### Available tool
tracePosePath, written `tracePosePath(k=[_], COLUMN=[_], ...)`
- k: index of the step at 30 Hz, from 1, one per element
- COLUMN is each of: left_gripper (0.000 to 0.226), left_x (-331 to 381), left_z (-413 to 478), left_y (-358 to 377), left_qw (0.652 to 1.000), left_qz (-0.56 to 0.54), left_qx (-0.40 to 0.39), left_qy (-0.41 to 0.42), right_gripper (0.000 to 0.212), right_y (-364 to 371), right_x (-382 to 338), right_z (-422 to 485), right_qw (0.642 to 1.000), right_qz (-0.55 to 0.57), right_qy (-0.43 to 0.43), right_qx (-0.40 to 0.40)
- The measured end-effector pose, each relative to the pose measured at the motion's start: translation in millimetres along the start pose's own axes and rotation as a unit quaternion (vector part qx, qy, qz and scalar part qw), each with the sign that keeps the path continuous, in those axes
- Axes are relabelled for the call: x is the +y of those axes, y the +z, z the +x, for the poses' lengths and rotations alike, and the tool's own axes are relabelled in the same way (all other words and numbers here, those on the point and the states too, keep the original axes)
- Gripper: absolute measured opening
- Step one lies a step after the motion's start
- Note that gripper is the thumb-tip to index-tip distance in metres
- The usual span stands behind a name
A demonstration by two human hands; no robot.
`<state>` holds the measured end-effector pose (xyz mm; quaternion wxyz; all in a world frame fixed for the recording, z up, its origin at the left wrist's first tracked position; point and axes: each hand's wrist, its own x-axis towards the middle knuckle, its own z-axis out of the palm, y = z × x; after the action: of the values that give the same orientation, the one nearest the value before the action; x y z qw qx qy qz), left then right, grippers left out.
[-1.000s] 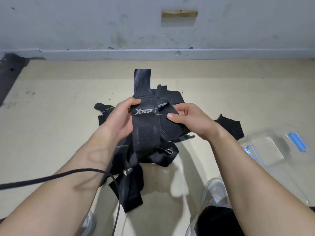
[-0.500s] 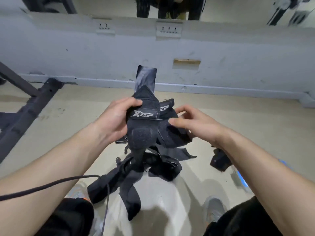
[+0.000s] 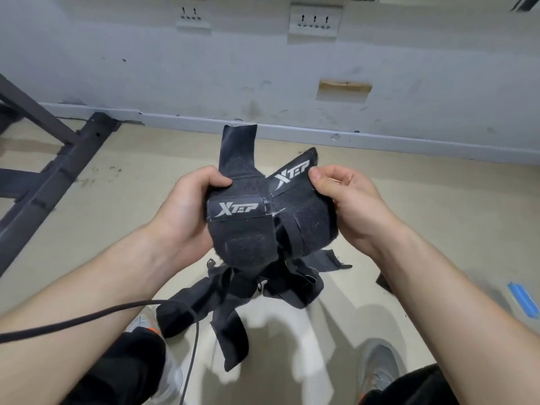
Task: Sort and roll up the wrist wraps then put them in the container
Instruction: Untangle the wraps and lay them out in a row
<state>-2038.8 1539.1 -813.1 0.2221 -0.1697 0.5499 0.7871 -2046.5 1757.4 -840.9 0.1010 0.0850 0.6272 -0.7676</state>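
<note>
Gripping wrist wrap (image 3: 239,232) in left hand (image 3: 184,211), pinching second wrap (image 3: 306,220) by logo end with right hand (image 3: 350,200), both well left of container (image 3: 523,299). Likely velcro-stuck: peel apart slowly, keep dangling tails untangled.

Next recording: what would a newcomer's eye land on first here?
Dead centre, a bundle of black fabric wrist wraps with white XTEP labels, gripped by the left hand and pinched at its upper right corner by the right hand. Loose black strap ends dangle below it above the beige floor. A blue plastic clip shows at the right edge.
</note>
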Motion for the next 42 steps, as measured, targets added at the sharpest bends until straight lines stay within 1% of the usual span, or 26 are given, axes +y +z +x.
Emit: tracePosePath(k=[1,3,4,6,7,9,10,12,15,17,19,21,22,25,26,27,28,32,33,35,37,38,39,41,42], left_gripper=[0.027,0.019,0.014,0.007,0.018,0.044,0.048,0.048,0.041,0.04,0.035,0.022,0.023,0.056,0.064,0.068,0.066,0.041,0.034,0.024,0.016,0.016,0.017,0.018,0.017], left_x=[2,6,6,5,1,-6,-9,-14,-16,-16,-16,-19,-21,-26,-27,-27,-27,-30,-30,-33,-34,-35,-36,-39,-41], left_z=[0,5,7,13,16,17,16,14,13,11,9,7,7,8,8,8,8,8,7,10,14,15,16,17,17], left_y=[-5,-17,-23,-32,-36,-38,-36,-32,-27,-25,-22,-16,-13,-5,-3,-1,1,10,10,5,1,0,-1,0,1], left_qw=[1.0,0.992,0.982,0.959,0.944,0.913,0.907,0.909,0.899,0.909,0.93,0.958,0.97,0.987,0.988,0.987,0.988,0.993,0.994,0.996,0.994,0.991,0.986,0.972,0.962], left_qz=[0.018,0.109,0.159,0.247,0.295,0.381,0.397,0.399,0.429,0.414,0.367,0.285,0.237,0.113,0.088,0.071,0.06,0.037,0.035,0.066,0.103,0.123,0.147,0.199,0.226], left_qx=[0.015,0.07,0.098,0.13,0.137,0.131,0.12,0.083,0.041,0.029,0.01,-0.001,0.002,-0.024,-0.041,-0.052,-0.052,-0.009,0.001,0.023,0.045,0.059,0.073,0.094,0.102], left_qy=[-0.002,0.008,0.02,0.042,0.053,0.067,0.076,0.085,0.083,0.046,0.002,-0.033,-0.052,-0.108,-0.122,-0.131,-0.134,-0.111,-0.1,-0.058,-0.015,0.009,0.033,0.087,0.113], right_gripper=[0.012,0.012,0.015,0.02,0.021,0.023,0.024,0.024,0.025,0.031,0.031,0.022,0.022,0.042,0.042,0.038,0.034,0.024,0.027,0.031,0.019,0.009,0.006,0.031,0.036], right_y=[-2,-7,-9,-11,-12,-11,-10,-9,-7,-6,-4,-2,-1,1,1,1,2,3,3,3,2,2,2,3,4], right_x=[0,2,3,6,7,8,8,8,7,6,5,6,6,11,12,14,14,18,18,17,15,13,12,14,14], right_z=[3,7,9,10,12,13,14,16,18,19,19,17,17,17,16,16,15,13,12,12,11,9,7,6,6], right_qw=[1.0,0.999,0.999,0.998,0.997,0.995,0.994,0.992,0.993,0.996,0.998,0.998,0.997,0.99,0.987,0.984,0.981,0.977,0.978,0.98,0.98,0.979,0.978,0.977,0.979], right_qz=[0.016,0.033,0.035,0.032,0.036,0.047,0.055,0.067,0.058,0.049,0.026,0.011,0.002,-0.025,-0.033,-0.04,-0.045,-0.075,-0.085,-0.098,-0.11,-0.115,-0.121,-0.143,-0.142], right_qy=[0.008,0.01,0.01,0.016,0.018,0.019,0.018,0.021,0.032,0.024,0.003,-0.004,-0.004,-0.009,-0.011,-0.01,-0.008,-0.009,-0.007,-0.004,-0.004,-0.005,-0.009,-0.023,-0.028], right_qx=[-0.005,-0.028,-0.04,-0.058,-0.066,-0.084,-0.092,-0.105,-0.102,-0.077,-0.056,-0.069,-0.083,-0.136,-0.155,-0.173,-0.186,-0.197,-0.192,-0.172,-0.164,-0.166,-0.167,-0.155,-0.145])
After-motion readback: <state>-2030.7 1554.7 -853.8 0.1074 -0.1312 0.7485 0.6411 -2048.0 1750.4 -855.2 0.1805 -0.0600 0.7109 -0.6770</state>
